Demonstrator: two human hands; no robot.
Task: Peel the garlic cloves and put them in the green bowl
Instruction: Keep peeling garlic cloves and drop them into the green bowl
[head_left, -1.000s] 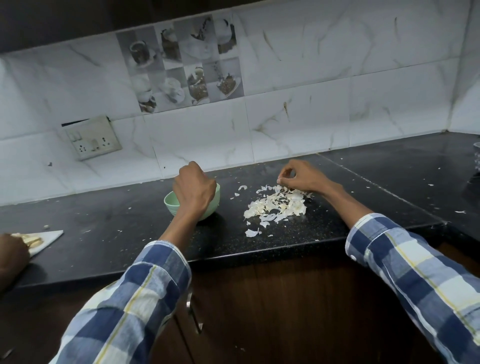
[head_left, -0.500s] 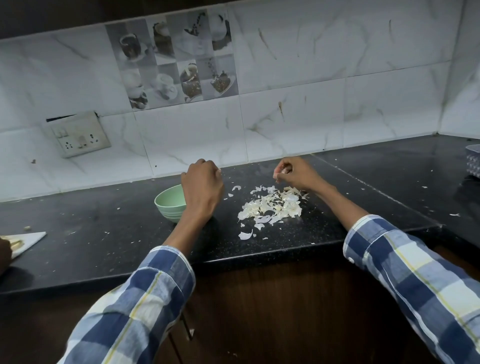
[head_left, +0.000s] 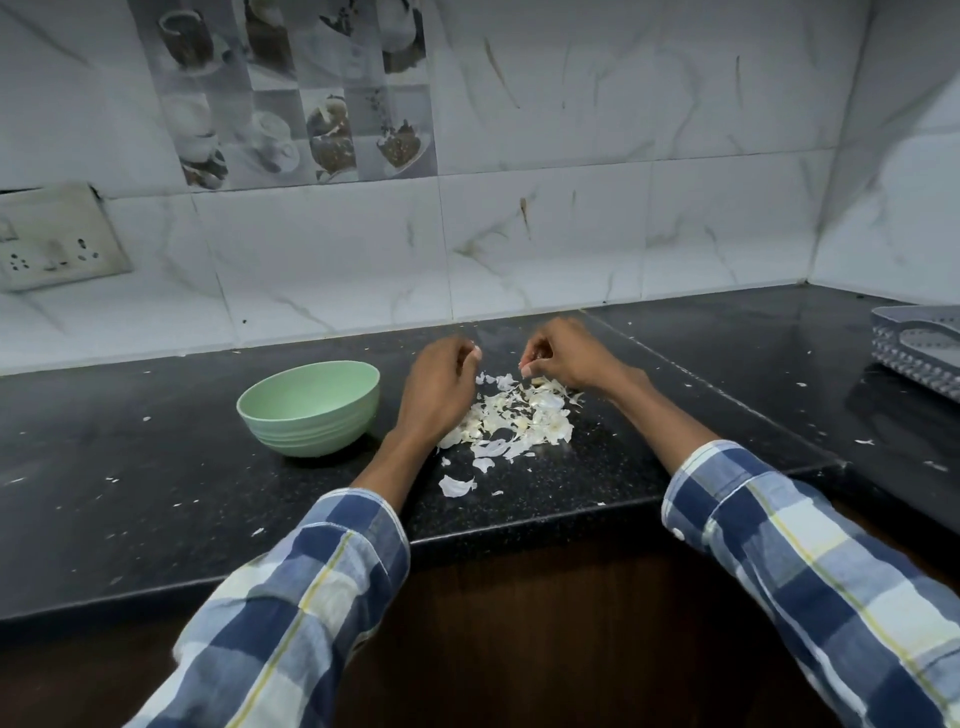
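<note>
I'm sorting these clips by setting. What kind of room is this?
Most likely a home kitchen: a black speckled stone countertop above dark wood cabinets, a white marble-look tiled backsplash with coffee-cup picture tiles, and a pale green ribbed bowl beside garlic skins.

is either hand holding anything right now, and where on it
Cannot be told: both the left hand and right hand have curled fingers over the peel pile, hiding any clove.

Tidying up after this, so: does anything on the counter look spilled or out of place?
Yes. Papery garlic skins lie heaped on the black counter right of the green bowl, with small flakes scattered far to both sides. The wall socket plate hangs askew.
</note>
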